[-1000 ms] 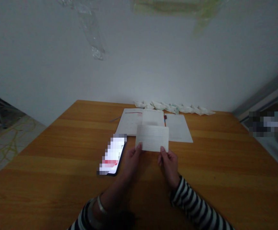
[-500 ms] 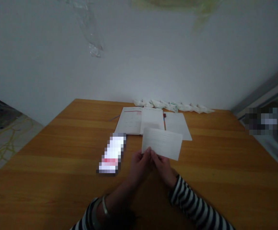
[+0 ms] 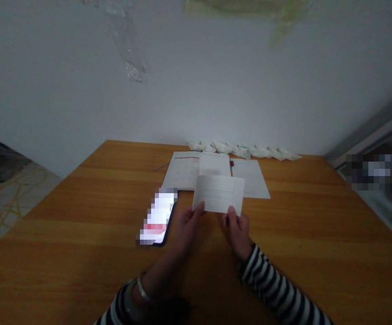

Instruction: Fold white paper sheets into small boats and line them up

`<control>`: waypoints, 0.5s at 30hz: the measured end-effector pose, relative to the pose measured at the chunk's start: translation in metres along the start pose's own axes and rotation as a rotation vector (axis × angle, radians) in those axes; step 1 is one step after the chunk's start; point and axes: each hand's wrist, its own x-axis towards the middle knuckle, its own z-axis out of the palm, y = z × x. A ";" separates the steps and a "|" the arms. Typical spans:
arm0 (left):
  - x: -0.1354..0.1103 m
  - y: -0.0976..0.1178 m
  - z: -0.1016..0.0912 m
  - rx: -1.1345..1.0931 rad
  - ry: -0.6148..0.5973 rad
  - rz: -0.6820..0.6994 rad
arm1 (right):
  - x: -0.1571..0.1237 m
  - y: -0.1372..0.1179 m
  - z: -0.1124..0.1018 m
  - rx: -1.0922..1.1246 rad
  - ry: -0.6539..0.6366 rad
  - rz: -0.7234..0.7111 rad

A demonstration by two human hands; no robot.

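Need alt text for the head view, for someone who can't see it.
Left hand and right hand hold a white rectangular paper sheet near its lower corners, above a brown wooden table. Beyond the sheet lies an open white notebook; a lit, dark-edged phone lies to the left.

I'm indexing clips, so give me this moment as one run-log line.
left hand: holds lined paper, lower left | right hand: lower right | open notebook: partly hidden by paper | phone: lit, on table
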 end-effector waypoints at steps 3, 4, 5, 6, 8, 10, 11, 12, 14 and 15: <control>0.002 0.004 -0.005 0.017 0.017 0.022 | 0.003 -0.001 -0.003 -0.020 0.034 -0.070; 0.003 0.004 -0.006 0.026 0.024 0.035 | 0.003 -0.001 -0.003 -0.020 0.047 -0.081; 0.004 0.003 -0.008 0.036 0.033 0.048 | 0.003 0.000 -0.003 -0.021 0.059 -0.091; 0.006 0.003 -0.009 0.047 0.041 0.059 | 0.004 0.001 -0.003 -0.023 0.072 -0.102; 0.008 0.000 -0.012 0.049 0.037 0.074 | 0.005 0.004 -0.003 -0.027 0.086 -0.121; 0.010 -0.004 -0.011 0.019 0.010 0.070 | 0.006 0.005 -0.002 -0.026 0.093 -0.120; 0.010 -0.007 -0.010 -0.004 0.001 0.067 | 0.006 0.005 -0.002 -0.023 0.084 -0.113; 0.011 -0.010 -0.007 -0.022 0.002 0.067 | 0.005 0.005 -0.001 -0.021 0.068 -0.102; 0.011 -0.018 -0.001 -0.039 0.017 0.067 | 0.002 0.003 0.002 -0.015 0.015 -0.087; 0.010 -0.022 0.003 -0.029 0.024 0.064 | 0.000 0.003 0.004 -0.012 -0.027 -0.083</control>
